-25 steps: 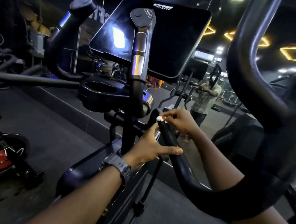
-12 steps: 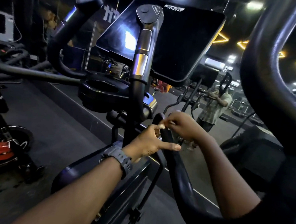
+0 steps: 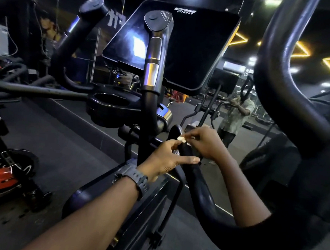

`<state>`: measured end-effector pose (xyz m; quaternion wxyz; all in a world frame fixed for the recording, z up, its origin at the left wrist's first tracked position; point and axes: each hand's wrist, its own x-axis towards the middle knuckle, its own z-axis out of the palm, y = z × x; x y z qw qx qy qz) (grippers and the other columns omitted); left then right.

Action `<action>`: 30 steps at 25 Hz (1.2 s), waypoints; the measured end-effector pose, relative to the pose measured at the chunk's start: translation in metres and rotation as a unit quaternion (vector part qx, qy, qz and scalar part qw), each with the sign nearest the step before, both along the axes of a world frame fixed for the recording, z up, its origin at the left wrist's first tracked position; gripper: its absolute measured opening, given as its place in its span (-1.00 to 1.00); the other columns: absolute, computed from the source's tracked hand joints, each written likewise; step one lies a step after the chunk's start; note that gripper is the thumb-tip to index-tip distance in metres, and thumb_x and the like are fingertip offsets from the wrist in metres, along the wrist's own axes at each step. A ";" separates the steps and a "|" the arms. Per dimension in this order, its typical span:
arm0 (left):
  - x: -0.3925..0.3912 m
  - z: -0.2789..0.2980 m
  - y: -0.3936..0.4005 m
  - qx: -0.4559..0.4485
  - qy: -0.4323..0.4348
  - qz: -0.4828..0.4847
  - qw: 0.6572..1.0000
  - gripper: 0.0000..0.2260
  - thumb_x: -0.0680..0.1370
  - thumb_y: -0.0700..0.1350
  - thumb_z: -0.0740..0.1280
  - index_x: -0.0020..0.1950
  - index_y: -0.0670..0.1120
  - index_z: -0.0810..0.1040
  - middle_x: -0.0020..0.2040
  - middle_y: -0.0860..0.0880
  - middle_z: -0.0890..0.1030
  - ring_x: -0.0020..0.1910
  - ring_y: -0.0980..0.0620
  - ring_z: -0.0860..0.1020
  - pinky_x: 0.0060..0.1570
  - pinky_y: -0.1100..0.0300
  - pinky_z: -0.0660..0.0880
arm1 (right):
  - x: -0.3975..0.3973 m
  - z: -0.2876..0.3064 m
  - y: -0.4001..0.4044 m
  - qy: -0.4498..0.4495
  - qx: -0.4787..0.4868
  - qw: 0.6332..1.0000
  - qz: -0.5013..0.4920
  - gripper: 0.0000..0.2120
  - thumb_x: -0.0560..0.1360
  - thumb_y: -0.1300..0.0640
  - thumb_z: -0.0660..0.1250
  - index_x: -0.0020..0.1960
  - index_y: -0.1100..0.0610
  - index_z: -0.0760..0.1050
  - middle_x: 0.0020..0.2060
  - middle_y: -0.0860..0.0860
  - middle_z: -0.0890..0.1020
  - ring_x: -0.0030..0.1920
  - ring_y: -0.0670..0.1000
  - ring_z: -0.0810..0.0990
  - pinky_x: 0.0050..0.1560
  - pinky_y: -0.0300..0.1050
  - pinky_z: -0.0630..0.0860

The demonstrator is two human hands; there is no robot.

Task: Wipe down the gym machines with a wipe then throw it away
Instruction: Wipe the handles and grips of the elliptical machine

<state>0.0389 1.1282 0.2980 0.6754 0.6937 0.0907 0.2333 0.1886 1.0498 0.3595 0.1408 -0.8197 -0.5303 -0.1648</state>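
While both arms reach in from the bottom of the frame, the two hands meet just right of centre at the upper end of a curved black handlebar (image 3: 192, 176). A small white wad, the wipe (image 3: 180, 139), sits right at that meeting point, against the top of the bar. The right hand (image 3: 207, 144) comes from the lower right with its fingers curled, and its fingertips pinch the wipe. The left hand (image 3: 168, 158) comes from the lower left; its thumb and upper fingers close up toward the same white wad, and its lowest finger stretches out straight across the bar. Whether the left fingertips truly grasp the wipe or only touch it, I cannot tell, since the wad is tiny and partly hidden. A dark grey wristwatch (image 3: 135, 178) is strapped on the left wrist.

Above the hands, in the upper centre of the frame, stands the machine's dark console screen (image 3: 194, 49), with an upright grip (image 3: 155, 52) bearing silver bands in front of it. A round black cup holder (image 3: 111, 102) sits left of centre, below the screen. A thick black bar (image 3: 279, 77) sweeps down the right side of the frame. At the lower left edge lies part of a red and black machine (image 3: 0, 174). A mirror behind the console shows a reflected person (image 3: 236, 113) in a pale patterned shirt at the centre right.
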 end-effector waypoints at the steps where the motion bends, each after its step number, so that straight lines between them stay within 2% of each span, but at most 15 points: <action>1: -0.001 0.001 -0.001 0.000 -0.002 0.000 1.000 -0.63 0.28 -0.04 0.64 0.00 0.04 0.61 0.00 0.06 0.72 0.14 0.03 0.63 0.30 -0.01 0.49 | -0.002 -0.001 0.005 0.015 0.032 0.999 -0.021 -0.76 0.52 0.19 0.33 0.11 0.01 0.68 -0.05 -0.01 0.72 -0.04 -0.01 0.65 -0.04 -0.18 0.45; 4: -0.006 0.004 -0.006 0.009 -0.001 0.002 1.000 -0.75 0.36 -0.08 0.60 -0.03 0.03 0.63 -0.01 0.02 0.72 0.08 0.01 0.66 0.26 -0.04 0.52 | -0.008 -0.011 0.019 0.136 0.122 0.980 -0.073 -0.73 0.50 0.25 0.29 0.09 0.05 0.69 -0.03 0.05 0.72 0.01 0.02 0.66 -0.02 -0.20 0.48; 6: -0.012 0.003 -0.012 0.015 0.002 0.027 1.000 -0.62 0.30 0.05 0.62 0.05 0.03 0.63 0.04 0.02 0.69 0.11 0.03 0.64 0.26 -0.02 0.53 | -0.029 -0.017 -0.006 0.166 0.167 0.969 -0.072 -0.74 0.51 0.22 0.31 0.06 -0.01 0.70 -0.06 -0.04 0.73 -0.04 -0.09 0.65 -0.03 -0.21 0.50; 8: -0.014 -0.002 -0.018 0.031 0.007 0.072 0.997 -0.44 0.28 0.17 0.59 0.21 -0.02 0.62 0.11 -0.04 0.68 0.13 -0.01 0.63 0.23 -0.05 0.54 | -0.059 -0.029 -0.051 0.234 0.217 0.946 -0.046 -0.77 0.51 0.25 0.35 0.05 0.00 0.70 -0.08 -0.06 0.73 -0.04 -0.08 0.68 0.02 -0.12 0.59; 10: -0.025 -0.005 -0.028 0.077 0.004 0.107 0.991 -0.57 0.41 0.08 0.53 0.23 -0.02 0.62 0.10 -0.06 0.68 0.10 -0.02 0.65 0.18 0.06 0.56 | -0.096 -0.038 -0.097 0.307 0.251 0.918 -0.017 -0.80 0.51 0.26 0.38 0.04 0.05 0.71 -0.13 -0.03 0.74 -0.05 -0.01 0.70 0.02 -0.04 0.60; 13: -0.047 -0.005 -0.044 0.162 -0.013 0.139 0.977 -0.74 0.51 -0.13 0.43 0.21 -0.07 0.65 0.12 -0.04 0.67 0.04 0.05 0.65 0.05 0.28 0.49 | -0.119 -0.036 -0.110 0.228 0.221 0.947 -0.046 -0.81 0.51 0.13 0.39 0.01 -0.11 0.70 -0.16 -0.14 0.73 -0.06 -0.12 0.69 -0.01 -0.08 0.59; 15: -0.058 -0.009 -0.055 0.190 -0.013 0.134 0.973 -0.72 0.53 -0.22 0.36 0.22 -0.06 0.65 0.14 -0.03 0.66 0.07 0.00 0.64 0.10 0.20 0.51 | -0.121 -0.024 -0.108 0.156 0.166 0.971 -0.068 -0.80 0.51 0.10 0.38 0.02 -0.16 0.69 -0.14 -0.18 0.72 -0.10 -0.23 0.65 -0.05 -0.20 0.55; 17: -0.067 -0.014 -0.064 0.208 -0.010 0.125 0.970 -0.66 0.52 -0.27 0.29 0.23 -0.01 0.63 0.14 -0.01 0.65 0.11 -0.04 0.62 0.13 0.07 0.54 | -0.134 -0.014 -0.114 0.111 0.124 0.984 -0.072 -0.78 0.52 0.17 0.38 0.06 -0.08 0.69 -0.13 -0.11 0.72 -0.15 -0.22 0.62 -0.09 -0.20 0.51; 19: -0.079 -0.020 -0.076 0.210 -0.024 0.114 0.971 -0.62 0.52 -0.31 0.26 0.28 -0.03 0.60 0.19 0.00 0.63 0.17 -0.01 0.59 0.19 0.05 0.53 | -0.160 -0.007 -0.138 0.158 0.118 0.980 -0.024 -0.75 0.53 0.35 0.34 0.14 0.17 0.66 -0.14 0.04 0.68 -0.19 -0.23 0.59 -0.13 -0.29 0.47; 21: -0.092 -0.023 -0.092 0.196 -0.035 0.115 0.973 -0.60 0.52 -0.34 0.27 0.33 -0.09 0.55 0.24 -0.03 0.61 0.22 0.01 0.56 0.26 0.04 0.50 | -0.186 -0.012 -0.171 0.304 0.162 0.938 0.032 -0.70 0.52 0.49 0.24 0.22 0.38 0.55 -0.08 0.09 0.64 -0.15 -0.27 0.62 -0.08 -0.41 0.46; 22: -0.098 -0.023 -0.101 0.193 -0.042 0.113 0.974 -0.60 0.52 -0.34 0.27 0.33 -0.10 0.55 0.24 -0.04 0.62 0.22 0.00 0.57 0.26 0.04 0.50 | -0.195 -0.015 -0.184 0.376 0.200 0.904 0.036 -0.71 0.53 0.48 0.23 0.22 0.39 0.54 -0.02 0.09 0.66 -0.06 -0.21 0.65 -0.04 -0.37 0.50; 24: -0.107 -0.025 -0.115 0.194 -0.051 0.113 0.973 -0.59 0.50 -0.35 0.27 0.31 -0.09 0.57 0.20 -0.05 0.64 0.20 -0.02 0.59 0.22 0.05 0.52 | -0.201 -0.026 -0.194 0.474 0.265 0.840 0.011 -0.74 0.58 0.39 0.23 0.21 0.30 0.57 0.08 0.14 0.68 0.11 0.05 0.66 0.03 -0.14 0.61; 25: -0.112 -0.022 -0.121 0.196 -0.050 0.115 0.972 -0.58 0.49 -0.36 0.26 0.31 -0.08 0.57 0.20 -0.05 0.64 0.20 -0.02 0.59 0.22 0.07 0.52 | -0.203 -0.031 -0.195 0.508 0.296 0.809 -0.007 -0.75 0.59 0.38 0.21 0.19 0.28 0.59 0.10 0.17 0.67 0.13 0.12 0.65 0.04 -0.08 0.63; 27: -0.121 -0.017 -0.134 0.216 -0.045 0.127 0.967 -0.53 0.46 -0.37 0.26 0.30 -0.04 0.58 0.21 -0.02 0.63 0.20 -0.01 0.58 0.23 0.07 0.52 | -0.217 -0.037 -0.195 0.545 0.348 0.762 -0.042 -0.74 0.59 0.42 0.17 0.11 0.26 0.61 0.07 0.20 0.67 0.05 0.11 0.66 0.01 -0.10 0.65; 30: -0.136 -0.008 -0.154 0.252 -0.045 0.156 0.954 -0.54 0.42 -0.32 0.27 0.23 0.04 0.62 0.13 0.01 0.67 0.15 -0.03 0.60 0.14 0.07 0.55 | -0.232 -0.019 -0.211 0.563 0.381 0.733 -0.035 -0.73 0.60 0.43 0.13 0.08 0.27 0.59 -0.02 0.16 0.68 -0.08 0.02 0.65 -0.11 -0.21 0.63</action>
